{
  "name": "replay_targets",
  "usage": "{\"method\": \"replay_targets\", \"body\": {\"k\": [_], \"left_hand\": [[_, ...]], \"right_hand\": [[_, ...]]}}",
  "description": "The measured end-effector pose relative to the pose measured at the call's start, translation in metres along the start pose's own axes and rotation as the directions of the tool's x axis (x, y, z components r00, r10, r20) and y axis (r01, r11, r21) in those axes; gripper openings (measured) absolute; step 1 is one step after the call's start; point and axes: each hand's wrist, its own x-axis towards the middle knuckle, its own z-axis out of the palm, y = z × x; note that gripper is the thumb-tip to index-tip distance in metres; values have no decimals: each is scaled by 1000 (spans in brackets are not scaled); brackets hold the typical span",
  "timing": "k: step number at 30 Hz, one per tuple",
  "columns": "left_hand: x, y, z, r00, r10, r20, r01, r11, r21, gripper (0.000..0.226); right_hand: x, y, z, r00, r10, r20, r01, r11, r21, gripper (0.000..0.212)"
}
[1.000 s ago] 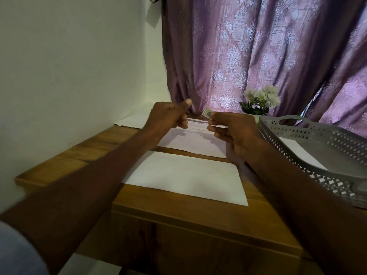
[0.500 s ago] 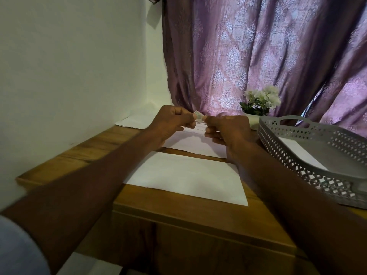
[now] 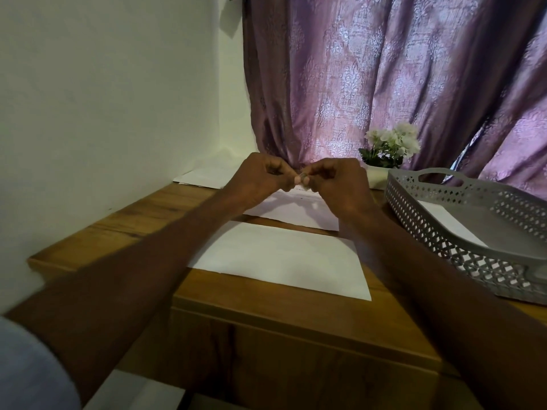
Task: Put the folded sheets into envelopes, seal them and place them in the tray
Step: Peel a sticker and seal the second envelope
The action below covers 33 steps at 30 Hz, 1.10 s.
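My left hand and my right hand meet above the far middle of the wooden table. Both pinch a small sticker between fingertips and thumbs; most of it is hidden. Under the hands lies a white sheet with a printed line. Nearer to me a plain white envelope lies flat. A grey perforated tray stands at the right with a white envelope inside it.
More white paper lies at the far left corner against the wall. A small pot of white flowers stands behind the hands, before a purple curtain. The table's front edge drops off close to me.
The hands have risen and come together. The small sticker, earlier held out by the right hand, is now pinched between both hands and mostly hidden.
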Motion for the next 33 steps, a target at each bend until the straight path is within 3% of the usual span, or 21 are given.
{"method": "replay_targets", "body": {"k": [6,11,16,19,23,29,33], "left_hand": [[2,-2,2,994,-104,-15,104,995,7,32],[-3,0,1,995,-40,95,33,997,65,16],[-13,13,7,920,66,387,-123,984,126,15],[-14,14,10,903,99,418,-163,979,121,15],[-12,14,13,888,112,447,-179,978,111,12],[-20,24,20,886,129,445,-207,969,132,12],[-28,39,24,810,183,557,-227,974,11,20]], "right_hand": [[0,-1,0,999,2,-46,-9,987,-160,20],[7,5,-4,965,228,-132,-230,973,7,15],[0,-2,-14,954,292,-64,-289,956,42,12],[-5,-10,-26,955,296,-13,-296,955,35,4],[-16,-29,-50,938,320,130,-323,946,1,9],[-65,-51,-74,925,296,239,-297,954,-31,7],[-85,-61,-87,907,310,283,-319,948,-16,12]]}}
